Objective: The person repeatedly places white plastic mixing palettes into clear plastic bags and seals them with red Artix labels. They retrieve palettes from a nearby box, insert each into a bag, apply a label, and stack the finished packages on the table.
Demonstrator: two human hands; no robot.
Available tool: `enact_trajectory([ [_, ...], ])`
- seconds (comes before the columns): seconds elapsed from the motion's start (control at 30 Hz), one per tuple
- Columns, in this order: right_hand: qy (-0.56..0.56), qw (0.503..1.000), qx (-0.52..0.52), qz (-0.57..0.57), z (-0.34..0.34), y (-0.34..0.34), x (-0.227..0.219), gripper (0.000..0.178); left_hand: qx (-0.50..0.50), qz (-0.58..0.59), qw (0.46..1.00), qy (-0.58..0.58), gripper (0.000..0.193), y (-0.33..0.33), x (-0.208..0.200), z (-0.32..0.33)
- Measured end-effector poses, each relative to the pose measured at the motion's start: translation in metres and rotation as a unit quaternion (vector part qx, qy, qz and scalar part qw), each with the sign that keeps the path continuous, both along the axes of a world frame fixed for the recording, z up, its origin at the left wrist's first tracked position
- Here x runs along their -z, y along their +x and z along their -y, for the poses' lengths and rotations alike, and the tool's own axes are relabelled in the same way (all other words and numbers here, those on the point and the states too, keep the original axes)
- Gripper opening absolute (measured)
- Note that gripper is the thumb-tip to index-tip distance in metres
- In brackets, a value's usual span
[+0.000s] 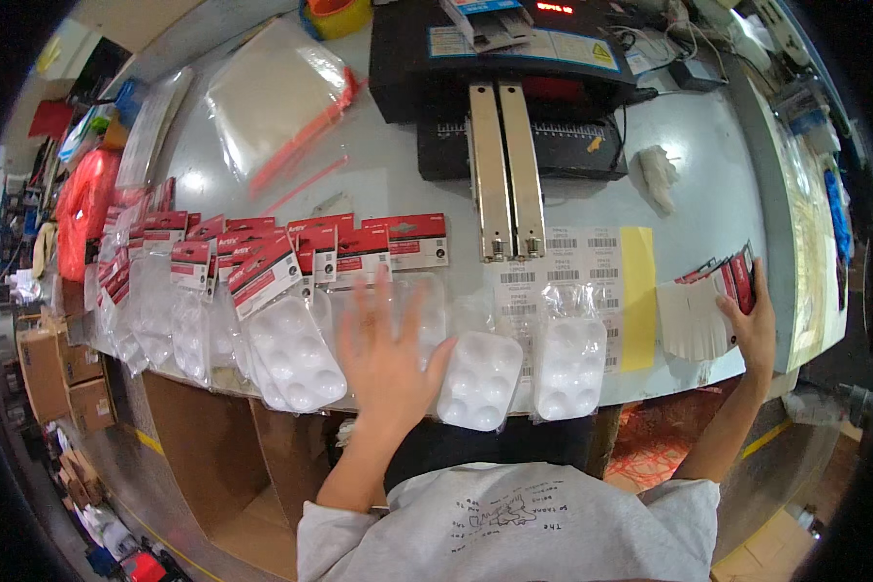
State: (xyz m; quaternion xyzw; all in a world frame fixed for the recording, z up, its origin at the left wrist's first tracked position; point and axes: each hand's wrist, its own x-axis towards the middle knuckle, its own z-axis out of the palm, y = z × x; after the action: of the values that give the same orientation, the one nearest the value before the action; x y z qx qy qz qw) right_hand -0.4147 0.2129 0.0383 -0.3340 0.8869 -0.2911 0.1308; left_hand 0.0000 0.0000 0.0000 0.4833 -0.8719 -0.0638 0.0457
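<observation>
White plastic trays (478, 380) — glossy, round-welled

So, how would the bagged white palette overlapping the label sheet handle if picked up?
The palette looks like thin moulded plastic with round wells, so it is probably light and fairly stiff. Its clear bag looks glossy and loose, so it may slip a little. Lying flat, the palette seems unlikely to roll.

A fanned stack of red-and-white header cards (700, 315) sits in the right hand (755, 328). Two bagged white paint palettes (480, 380), round wells showing, lie between the hands; clear-bagged, red-carded palettes (298, 354) overlap left of the left hand (388, 361).
</observation>
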Motion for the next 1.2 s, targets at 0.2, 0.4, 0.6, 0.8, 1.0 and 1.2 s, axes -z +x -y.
enact_trajectory([
  [0.2, 0.014, 0.998, 0.019, 0.062, 0.004, 0.002, -0.014, 0.080, 0.014, 0.024, 0.999, -0.029, 0.061, 0.021, 0.032, 0.018],
  [0.4, -0.030, 0.999, -0.007, 0.039, 0.008, 0.001, -0.020, 0.077, 0.025, 0.006, 0.999, -0.034, 0.057, 0.072, 0.023, 0.066],
  [0.6, 0.009, 0.999, -0.032, -0.008, -0.028, -0.021, 0.015, 0.071, 0.012, 0.014, 0.999, -0.032, 0.055, 0.099, 0.029, 0.075],
  [0.8, -0.041, 0.999, -0.013, 0.009, -0.009, -0.016, 0.018, 0.069, -0.027, -0.177, 0.980, 0.085, 0.053, 0.113, 0.045, 0.094],
  [1.0, -0.063, 0.995, 0.044, -0.056, 0.015, 0.029, -0.015, 0.062, -0.252, -0.641, 0.620, 0.374, 0.028, 0.066, 0.006, 0.062],
  [1.2, -0.043, 0.969, 0.135, -0.201, 0.030, 0.061, -0.031, 0.049, -0.017, -0.179, 0.975, 0.129, 0.023, -0.039, 0.031, -0.024],
])
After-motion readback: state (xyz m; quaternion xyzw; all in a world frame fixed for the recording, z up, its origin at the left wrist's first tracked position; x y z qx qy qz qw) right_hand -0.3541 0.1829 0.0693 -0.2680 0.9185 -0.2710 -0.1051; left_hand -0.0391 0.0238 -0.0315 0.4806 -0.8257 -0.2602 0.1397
